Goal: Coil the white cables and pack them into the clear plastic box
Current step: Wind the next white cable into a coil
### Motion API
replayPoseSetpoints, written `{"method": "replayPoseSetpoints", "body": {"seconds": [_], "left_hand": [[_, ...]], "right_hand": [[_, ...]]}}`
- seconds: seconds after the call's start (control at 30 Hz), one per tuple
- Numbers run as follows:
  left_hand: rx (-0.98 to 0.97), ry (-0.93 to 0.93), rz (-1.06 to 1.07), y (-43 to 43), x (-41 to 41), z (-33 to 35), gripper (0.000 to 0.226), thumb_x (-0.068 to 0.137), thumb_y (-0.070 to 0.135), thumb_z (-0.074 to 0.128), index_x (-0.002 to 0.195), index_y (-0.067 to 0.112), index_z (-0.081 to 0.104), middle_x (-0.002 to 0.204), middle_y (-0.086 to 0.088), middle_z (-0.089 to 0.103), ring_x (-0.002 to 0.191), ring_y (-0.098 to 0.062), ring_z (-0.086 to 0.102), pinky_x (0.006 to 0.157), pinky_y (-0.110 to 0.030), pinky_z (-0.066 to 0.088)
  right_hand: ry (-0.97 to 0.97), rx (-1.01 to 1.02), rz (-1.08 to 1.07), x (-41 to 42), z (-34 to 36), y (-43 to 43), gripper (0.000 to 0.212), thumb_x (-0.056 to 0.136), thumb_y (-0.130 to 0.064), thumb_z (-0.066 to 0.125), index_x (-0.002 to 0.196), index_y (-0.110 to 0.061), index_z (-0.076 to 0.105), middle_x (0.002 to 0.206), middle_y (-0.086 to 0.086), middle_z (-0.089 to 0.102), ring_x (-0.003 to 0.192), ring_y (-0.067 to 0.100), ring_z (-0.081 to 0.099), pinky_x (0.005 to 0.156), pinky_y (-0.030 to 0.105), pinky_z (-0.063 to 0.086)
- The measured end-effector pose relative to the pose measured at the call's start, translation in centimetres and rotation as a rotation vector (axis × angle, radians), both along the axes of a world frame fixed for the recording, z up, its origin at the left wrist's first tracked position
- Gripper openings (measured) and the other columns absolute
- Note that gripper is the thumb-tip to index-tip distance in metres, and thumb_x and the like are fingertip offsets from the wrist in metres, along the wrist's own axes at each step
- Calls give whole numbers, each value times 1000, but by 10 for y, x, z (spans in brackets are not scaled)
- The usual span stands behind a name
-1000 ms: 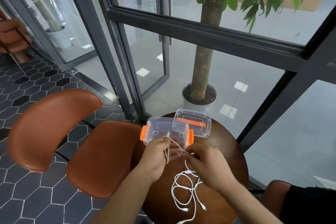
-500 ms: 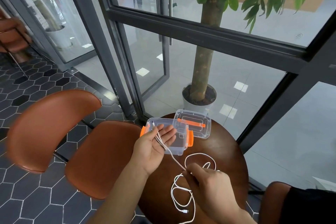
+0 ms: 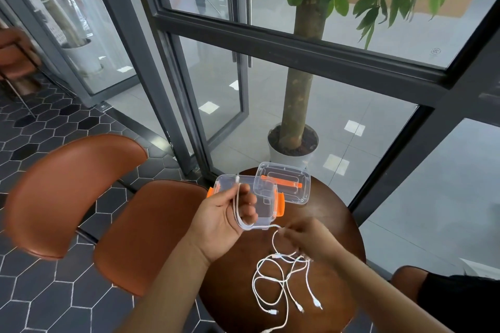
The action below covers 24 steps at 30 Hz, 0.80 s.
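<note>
One white cable (image 3: 236,205) spans both hands; left hand (image 3: 219,215) holds its loop; right hand (image 3: 308,238) pinches the slack.

The white cables (image 3: 281,278) show against a dark brown table (image 3: 332,224). The clear box (image 3: 266,205) has orange latches; its lid (image 3: 284,173), at one o'clock, has an orange handle. At nine o'clock is a rust-brown chair (image 3: 151,235) on hexagon tiles (image 3: 54,121) in black and grey.

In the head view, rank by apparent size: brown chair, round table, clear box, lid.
1. brown chair, largest.
2. round table, partly covered by the arms.
3. clear box and lid: they look about alike, and the left hand covers part of the box, so I won't rank them.
</note>
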State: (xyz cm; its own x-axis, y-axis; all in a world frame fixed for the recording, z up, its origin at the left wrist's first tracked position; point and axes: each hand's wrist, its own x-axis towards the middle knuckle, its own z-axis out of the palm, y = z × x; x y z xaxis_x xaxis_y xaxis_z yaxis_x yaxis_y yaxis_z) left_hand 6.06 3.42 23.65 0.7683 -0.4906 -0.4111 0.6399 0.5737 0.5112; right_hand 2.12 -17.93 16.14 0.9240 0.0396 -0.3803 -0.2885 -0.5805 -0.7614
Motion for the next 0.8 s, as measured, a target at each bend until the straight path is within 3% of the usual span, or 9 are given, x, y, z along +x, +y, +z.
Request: {"method": "replayPoseSetpoints", "body": {"seconds": [0.1,0.2,0.27,0.43,0.53,0.67,0.8], "left_hand": [[107,-105,-250,3,-8,-1,32,95,18,45,86,-2,68,71,-21,67,50,-22,66,49,-31,56],[255,-256,-521,5,-13,-5,33,103,20,43,100,-4,66,88,-28,70,65,-27,72,63,-36,60],[346,-282,-581,5,-14,-8,32,102,22,46,106,-4,63,96,-30,70,73,-30,73,70,-38,60],[492,-312,-542,2,-18,-15,35,106,20,42,115,-11,57,108,-32,70,93,-39,72,82,-42,60],[513,-334,-405,-2,-19,-19,36,106,17,41,119,-11,57,114,-26,71,109,-38,69,95,-46,55],[531,-337,-318,-10,-22,-24,34,104,17,45,119,-9,62,117,-22,71,114,-31,68,101,-45,52],[492,-354,-309,-14,-24,-24,34,105,13,43,120,-14,58,120,-27,68,117,-34,66,104,-45,50]], "right_hand": [[25,148,-35,15,14,-5,31,91,-32,74,74,-6,68,49,0,55,43,15,50,43,24,44],[21,310,-40,29,39,-1,28,90,-25,75,74,-4,64,52,3,50,42,15,44,40,24,38],[11,387,-35,35,55,3,25,90,-20,75,79,-1,63,52,3,46,40,14,40,40,23,36],[-71,274,45,33,81,16,26,94,-17,68,73,-3,61,47,-3,49,40,16,42,42,24,39],[-122,220,-14,25,82,19,27,96,-15,65,80,8,61,45,-3,50,36,16,43,40,25,39],[-103,359,-151,13,78,23,28,98,-14,62,89,12,61,46,1,52,32,15,44,38,22,40],[-35,562,-281,10,78,19,29,99,-20,61,92,8,63,48,3,49,36,18,41,45,29,29]]}}
